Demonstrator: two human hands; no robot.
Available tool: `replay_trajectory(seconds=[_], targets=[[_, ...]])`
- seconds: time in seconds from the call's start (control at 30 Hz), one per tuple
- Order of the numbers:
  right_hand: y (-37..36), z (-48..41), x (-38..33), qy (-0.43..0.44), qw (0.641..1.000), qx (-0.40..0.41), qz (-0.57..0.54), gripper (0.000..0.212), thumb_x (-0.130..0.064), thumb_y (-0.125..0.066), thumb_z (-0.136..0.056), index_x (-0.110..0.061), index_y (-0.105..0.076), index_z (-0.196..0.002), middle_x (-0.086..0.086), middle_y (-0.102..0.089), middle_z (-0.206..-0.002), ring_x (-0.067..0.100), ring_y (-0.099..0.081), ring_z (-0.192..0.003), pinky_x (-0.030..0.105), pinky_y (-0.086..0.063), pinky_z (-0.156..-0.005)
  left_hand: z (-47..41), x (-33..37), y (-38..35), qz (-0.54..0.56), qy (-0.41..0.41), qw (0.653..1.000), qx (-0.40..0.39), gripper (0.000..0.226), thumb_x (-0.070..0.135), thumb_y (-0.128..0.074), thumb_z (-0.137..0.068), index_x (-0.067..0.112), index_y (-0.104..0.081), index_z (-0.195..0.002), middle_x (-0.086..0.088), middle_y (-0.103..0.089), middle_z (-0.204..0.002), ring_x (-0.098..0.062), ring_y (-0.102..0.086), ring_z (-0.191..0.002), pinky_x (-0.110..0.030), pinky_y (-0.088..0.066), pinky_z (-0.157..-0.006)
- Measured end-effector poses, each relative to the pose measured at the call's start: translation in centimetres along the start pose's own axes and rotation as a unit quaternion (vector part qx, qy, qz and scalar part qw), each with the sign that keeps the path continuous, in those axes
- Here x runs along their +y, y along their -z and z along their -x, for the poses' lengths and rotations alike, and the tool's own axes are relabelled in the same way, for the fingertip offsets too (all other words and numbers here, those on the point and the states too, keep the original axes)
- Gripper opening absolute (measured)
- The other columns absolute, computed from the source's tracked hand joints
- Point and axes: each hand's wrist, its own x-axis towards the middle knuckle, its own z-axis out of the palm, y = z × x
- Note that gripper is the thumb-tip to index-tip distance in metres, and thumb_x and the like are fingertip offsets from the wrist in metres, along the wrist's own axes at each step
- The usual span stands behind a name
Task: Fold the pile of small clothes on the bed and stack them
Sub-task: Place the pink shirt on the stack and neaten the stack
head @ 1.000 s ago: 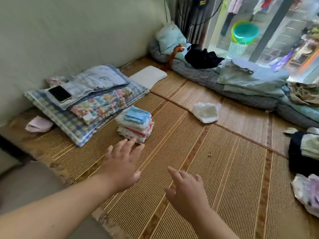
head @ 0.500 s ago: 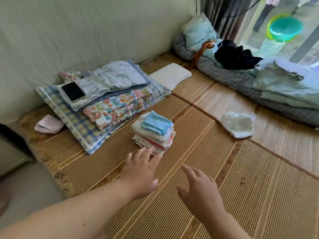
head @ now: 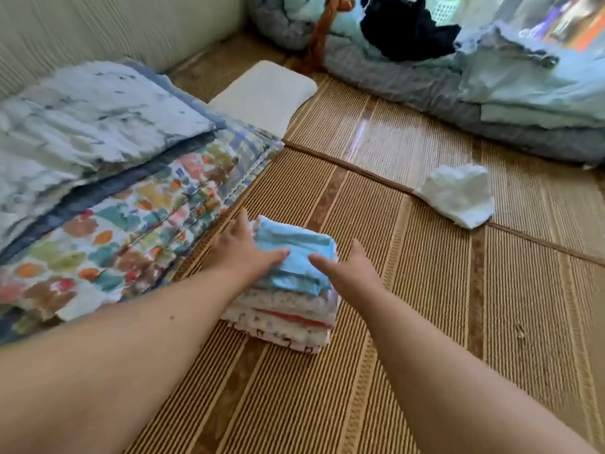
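two bare forearms reach in from the bottom edge toward the middle of the frame. the left hand [head: 240, 253] lies against the left side of a stack of folded small clothes [head: 284, 309], fingers straight and pointing away from the viewer, thumb stretched across the near part of the top piece. the right hand [head: 355, 273] is spread the same way at the stack's right side, fingers straight, thumb pointing inward over the top. neither hand is curled round anything. the top piece is a folded light blue garment [head: 294, 244], and under it lie white patterned layers with a red one among them. the stack stands at the centre of the frame on a striped woven mat [head: 425, 322]. just left of it is the edge of a floral quilt [head: 131, 224] that fills the left side. a pale blue-grey folded blanket [head: 82, 126] rests on the quilt at the upper left, below a cream wall [head: 98, 24]. a flat white pad [head: 265, 93] lies on the mat at upper centre. a crumpled white cloth [head: 458, 194] lies alone on the mat at the right, well apart from the stack. across the top right runs a roll of grey bedding [head: 409, 83] with a dark garment [head: 402, 27] on it and pale green folded sheets [head: 530, 90] further right. the whole view is slightly blurred.
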Motion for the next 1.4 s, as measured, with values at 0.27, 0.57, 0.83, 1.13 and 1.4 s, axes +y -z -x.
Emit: replay_trajectory(seconds=[0.27, 0.57, 0.83, 1.13, 1.4], targets=[[-5.1, -7.6, 6.0, -0.131, 0.975, -0.064, -0.167, 0.145, -0.074, -0.084, -0.028, -0.018, -0.022, -0.147, 0.009, -0.048, -0.140, 0.029, -0.055, -0.119, 0.047, -0.048, -0.099, -8.0, -6.7, -5.1, 0.296, 0.131, 0.900, -0.291, 0.112, 0.062, -0.092, -0.035, 0.020, -0.051, -0.131, -0.010, -0.069, -0.116, -0.031, -0.069, -0.098, -0.049, -0.054, -0.089], [-5.7, -7.8, 6.9, -0.093, 0.945, -0.158, -0.271, 0.060, -0.044, -0.079, -0.071, -0.012, -0.062, -0.119, 0.008, -0.073, -0.106, 0.026, -0.071, -0.095, 0.042, -0.055, -0.090, -7.1, -7.1, -4.4, 0.379, 0.126, 0.821, -0.408, 0.097, 0.066, -0.084, -0.039, 0.014, -0.065, -0.119, -0.015, -0.071, -0.111, -0.032, -0.068, -0.103, -0.044, -0.050, -0.095], [-6.3, -4.8, 7.1, -0.054, 0.895, -0.210, -0.389, 0.043, -0.028, -0.071, -0.084, -0.018, -0.057, -0.123, 0.015, -0.068, -0.117, 0.035, -0.065, -0.108, 0.052, -0.048, -0.098, -4.7, -7.8, -6.0, 0.505, 0.121, 0.784, -0.340, 0.090, 0.047, -0.089, -0.052, 0.006, -0.060, -0.126, -0.022, -0.067, -0.118, -0.040, -0.062, -0.111, -0.050, -0.045, -0.102], [0.2, 2.3, 11.3, -0.038, 0.870, -0.160, -0.464, 0.043, -0.029, -0.073, -0.079, -0.023, -0.057, -0.118, 0.021, -0.067, -0.117, 0.042, -0.062, -0.109, 0.059, -0.044, -0.099, 2.6, -2.1, -6.2, 0.525, 0.060, 0.751, -0.395, 0.078, 0.034, -0.080, -0.059, 0.005, -0.056, -0.128, -0.026, -0.063, -0.121, -0.044, -0.062, -0.110, -0.050, -0.055, -0.088], [14.3, 13.5, 20.8, -0.024, 0.864, -0.097, -0.494, 0.056, -0.026, -0.076, -0.069, -0.020, -0.054, -0.120, 0.021, -0.066, -0.117, 0.041, -0.062, -0.110, 0.055, -0.047, -0.098, 16.3, 10.4, -12.7, 0.520, 0.039, 0.714, -0.468, 0.090, 0.029, -0.091, -0.055, 0.003, -0.052, -0.133, -0.031, -0.056, -0.129, -0.049, -0.055, -0.118, -0.060, -0.038, -0.105]])
